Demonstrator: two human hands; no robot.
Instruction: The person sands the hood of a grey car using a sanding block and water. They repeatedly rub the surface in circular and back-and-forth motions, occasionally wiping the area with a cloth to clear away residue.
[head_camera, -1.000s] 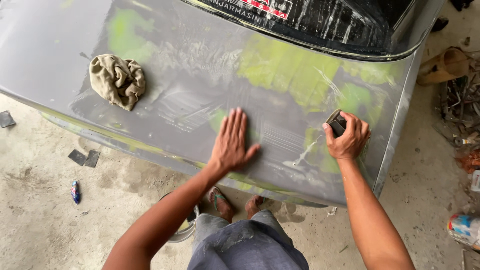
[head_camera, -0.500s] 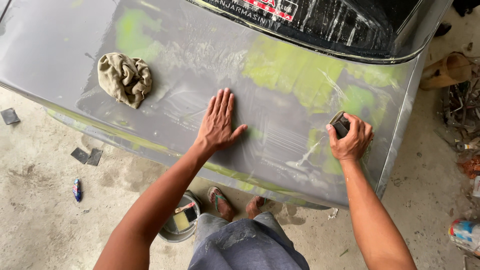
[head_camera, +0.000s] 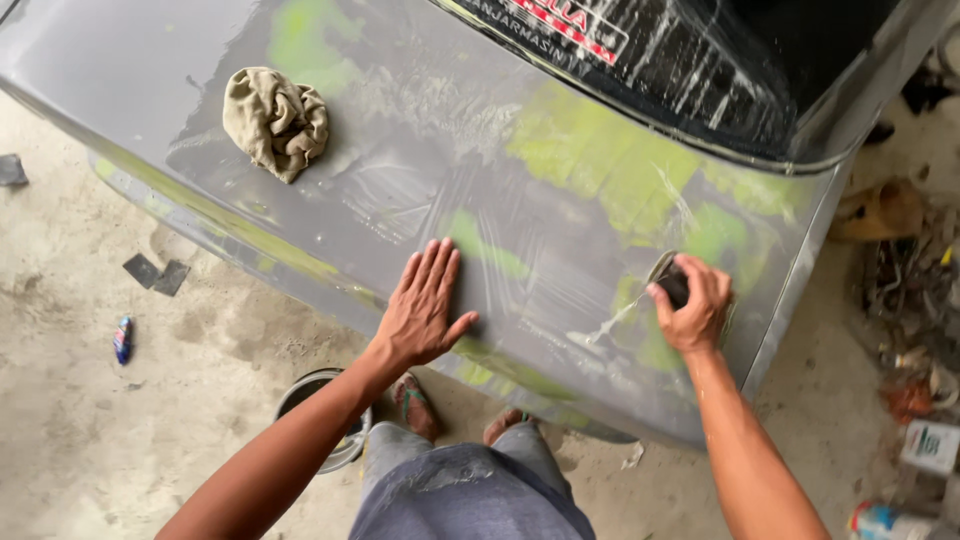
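Head view, only one. Grey car body panel (head_camera: 420, 170) fills the upper frame, sloping down toward the person. Surface is wet and streaky, dull grey primer look, with yellow-green filler patches: one top left, a big one at centre right, smaller ones toward the right edge and along the lower lip. Dark glass (head_camera: 740, 70) with a sticker sits above the panel, top right.

Sanding block (head_camera: 672, 282): small, dark, on the panel near its right edge, sitting on a green patch. Mostly covered by the hand, so shape detail is unclear. Thin pale wet trail runs from it down-left.

Right hand (head_camera: 695, 305): fingers curled tight around the block, closed grip, pressing it onto the panel.

Left hand (head_camera: 425, 305): fully open, flat, palm down on the wet panel near its lower edge, fingers together pointing up, thumb splayed right. Holds nothing. Well apart from the right hand.

Crumpled beige rag (head_camera: 275, 122) lies on the panel upper left, far from both hands.

Below the panel: metal bucket (head_camera: 325, 420) on the concrete floor (head_camera: 90, 430) beside the person's feet in sandals, grey shorts at bottom centre. Small blue item (head_camera: 123, 338) on the floor at left. Clutter and containers along the right edge.
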